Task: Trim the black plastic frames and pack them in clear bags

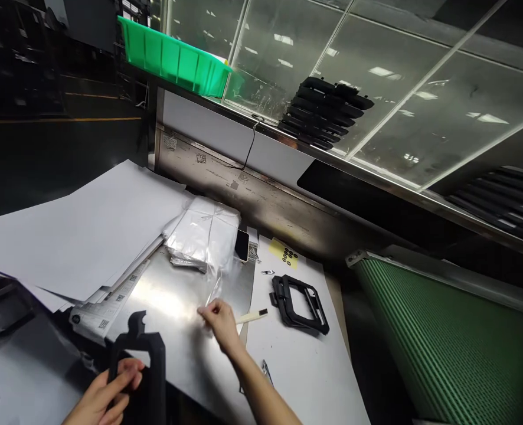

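Observation:
My left hand (111, 392), at the lower left, is closed around a black plastic frame (157, 366) with a hooked tab on top. The frame's lower part runs out of view. Over the metal tabletop (155, 289), my right hand (221, 324) pinches the corner of a thin clear plastic bag (215, 284). That bag trails back to a stack of clear plastic bags (206, 227). Just right of the right hand lies a pale-handled tool with a dark tip (252, 316). More black frames (283, 307) rest on the white sheet (306, 366).
Large white sheets (102, 224) are piled at left. A phone (242, 245) and a yellow label sheet (283, 252) lie beyond the bags. A green conveyor belt (456, 330) runs at right. Above stand a green bin (173, 59) and stacked black parts (323, 112).

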`<state>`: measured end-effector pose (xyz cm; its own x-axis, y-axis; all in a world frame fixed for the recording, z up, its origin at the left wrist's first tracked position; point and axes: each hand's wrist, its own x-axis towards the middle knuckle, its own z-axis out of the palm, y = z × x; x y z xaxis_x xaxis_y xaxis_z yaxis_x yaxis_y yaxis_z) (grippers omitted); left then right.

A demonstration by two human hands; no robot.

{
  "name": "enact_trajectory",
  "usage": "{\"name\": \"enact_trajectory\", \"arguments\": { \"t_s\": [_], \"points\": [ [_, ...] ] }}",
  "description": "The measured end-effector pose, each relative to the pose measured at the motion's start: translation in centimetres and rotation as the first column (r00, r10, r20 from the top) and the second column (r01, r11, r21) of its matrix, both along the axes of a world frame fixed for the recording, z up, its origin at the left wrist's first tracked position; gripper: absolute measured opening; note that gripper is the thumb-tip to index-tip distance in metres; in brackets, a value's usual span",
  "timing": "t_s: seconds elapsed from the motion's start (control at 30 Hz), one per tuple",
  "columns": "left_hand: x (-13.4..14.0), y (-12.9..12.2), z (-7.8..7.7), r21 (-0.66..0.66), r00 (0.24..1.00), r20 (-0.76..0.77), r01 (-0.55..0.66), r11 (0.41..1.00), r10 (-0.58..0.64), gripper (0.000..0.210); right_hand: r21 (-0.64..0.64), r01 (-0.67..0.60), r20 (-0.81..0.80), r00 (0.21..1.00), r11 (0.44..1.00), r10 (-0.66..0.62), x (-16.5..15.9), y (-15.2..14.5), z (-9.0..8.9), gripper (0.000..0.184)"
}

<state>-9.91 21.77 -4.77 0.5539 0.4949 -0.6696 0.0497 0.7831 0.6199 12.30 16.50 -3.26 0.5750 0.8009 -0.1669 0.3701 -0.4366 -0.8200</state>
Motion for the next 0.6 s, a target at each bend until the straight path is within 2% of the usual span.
{"name": "enact_trajectory", "arguments": {
  "t_s": [0.07, 0.13, 0.23, 0.33, 0.4, 0.47, 0.6],
  "points": [
    [1.1, -0.7, 1.0, 0.064, 0.996, -0.002, 0.084, 0.994, -0.084, 0.04, 0.04, -0.022, -0.161, 0.987, 0.999, 0.028, -4.6, -1.2, -0.4, 0.023],
    [1.9, -1.2, 1.8, 0.074, 0.988, 0.018, 0.152, 0.986, -0.154, 0.038, 0.085, -0.022, -0.296, 0.954, 0.996, 0.047, -8.2, -2.3, -0.3, 0.032],
    [1.9, -1.3, 2.6, 0.099, 0.969, 0.037, 0.239, 0.966, -0.244, 0.03, 0.145, -0.003, -0.476, 0.876, 0.989, 0.072, -10.6, -3.5, 0.5, 0.042],
    [1.0, -0.6, 2.6, 0.127, 0.967, 0.011, 0.253, 0.959, -0.256, 0.028, 0.236, 0.118, -0.634, 0.771, 0.965, 0.061, -9.6, -4.4, 1.8, 0.044],
    [0.1, 0.2, 2.3, 0.139, 0.973, -0.028, 0.233, 0.962, -0.231, 0.029, 0.283, 0.268, -0.716, 0.698, 0.921, 0.017, -8.0, -4.7, 2.3, 0.046],
    [-0.8, 0.9, 2.0, 0.151, 0.977, -0.069, 0.208, 0.966, -0.2, 0.029, 0.294, 0.365, -0.781, 0.625, 0.883, 0.002, -6.5, -5.0, 2.4, 0.047],
    [-3.1, 2.3, 2.5, 0.162, 0.973, -0.096, 0.223, 0.961, -0.209, 0.027, 0.254, 0.364, -0.861, 0.507, 0.896, 0.038, -4.8, -5.2, 2.2, 0.04]
  ]
}}
